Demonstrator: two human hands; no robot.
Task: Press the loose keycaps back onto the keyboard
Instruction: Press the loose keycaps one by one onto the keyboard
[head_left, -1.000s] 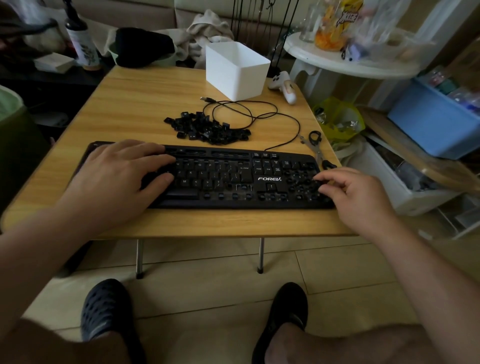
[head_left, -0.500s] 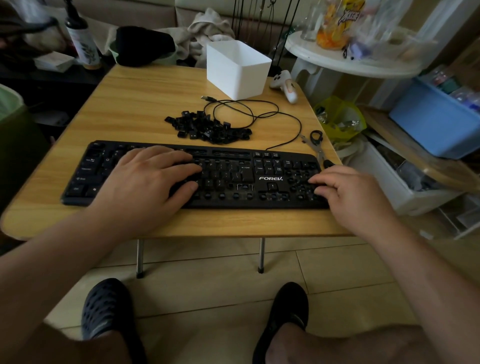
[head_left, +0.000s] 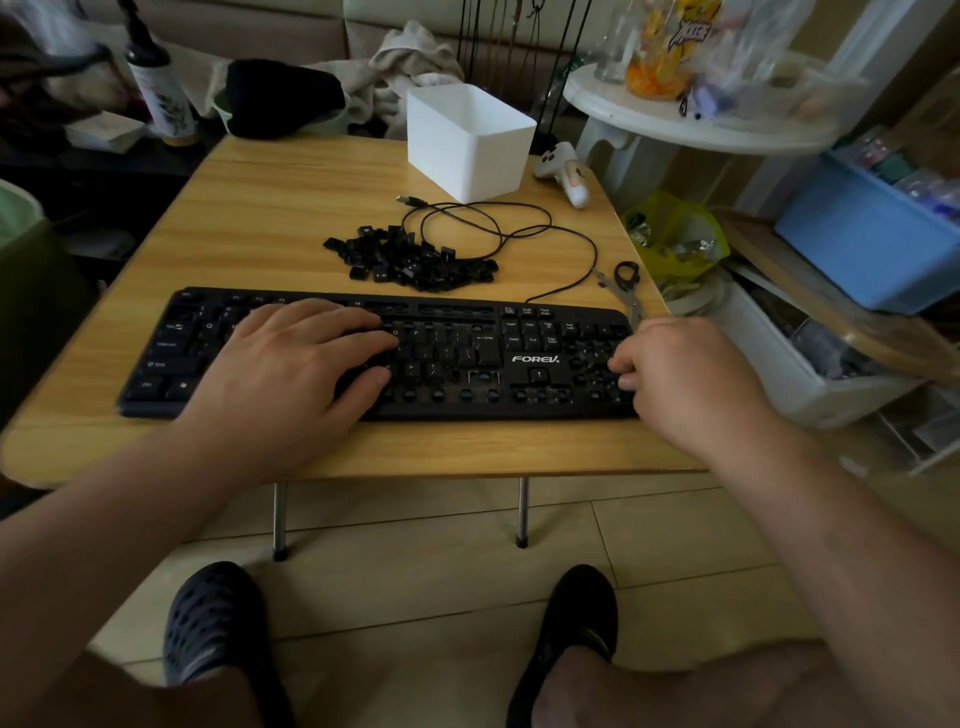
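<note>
The black keyboard (head_left: 457, 358) lies across the near part of the wooden table (head_left: 291, 218), with several bare key sockets along its bottom row and in the number pad. My left hand (head_left: 296, 364) lies flat on the letter keys left of centre, fingers straight and spread. My right hand (head_left: 685, 379) covers the keyboard's right end, its fingers curled down onto the number pad; anything under them is hidden. A heap of loose black keycaps (head_left: 410, 257) sits on the table just behind the keyboard.
The keyboard's cable (head_left: 519, 228) loops behind the heap. A white box (head_left: 467, 140) and a white controller (head_left: 563, 171) stand at the back right. Scissors (head_left: 623, 286) lie at the table's right edge. Bins and a round side table crowd the right.
My left hand has slid right along the keys, uncovering the keyboard's left end. The keyboard has shifted a little to the left on the table. My right hand's fingers have curled in more.
</note>
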